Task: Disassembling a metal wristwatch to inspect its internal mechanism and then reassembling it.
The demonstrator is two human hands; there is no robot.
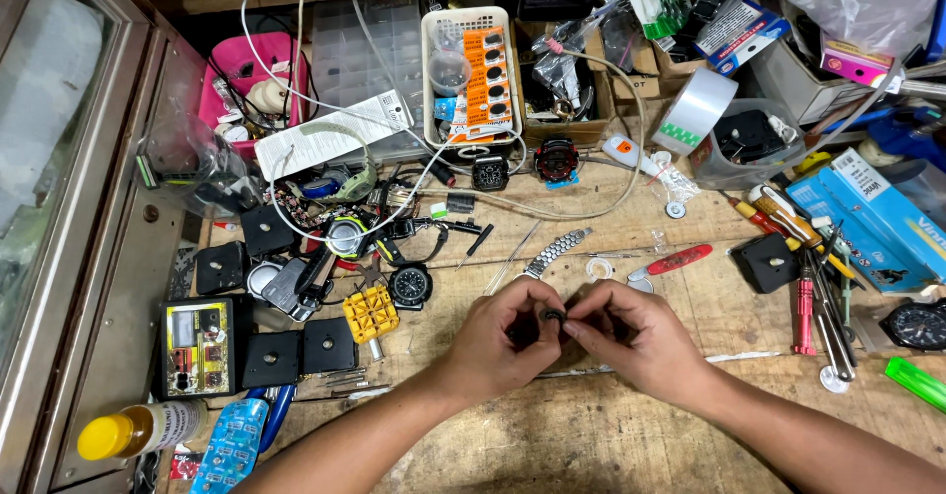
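Note:
My left hand (505, 338) and my right hand (631, 334) meet over the wooden bench (611, 425), fingertips pinched together on a small dark watch part (552, 317). Most of that part is hidden by my fingers. Just beyond my hands lie a metal watch bracelet (558, 251) and a black wristwatch (409, 284). A yellow case-holder block (371, 314) sits to the left of my left hand.
Red-handled cutter (672, 262), screwdrivers and pliers (818, 297) lie to the right. Black clock movements (286, 353) and a tester (195, 346) sit left. A white basket (471, 70) with battery cards, a tape roll (696, 110), cables and boxes crowd the back.

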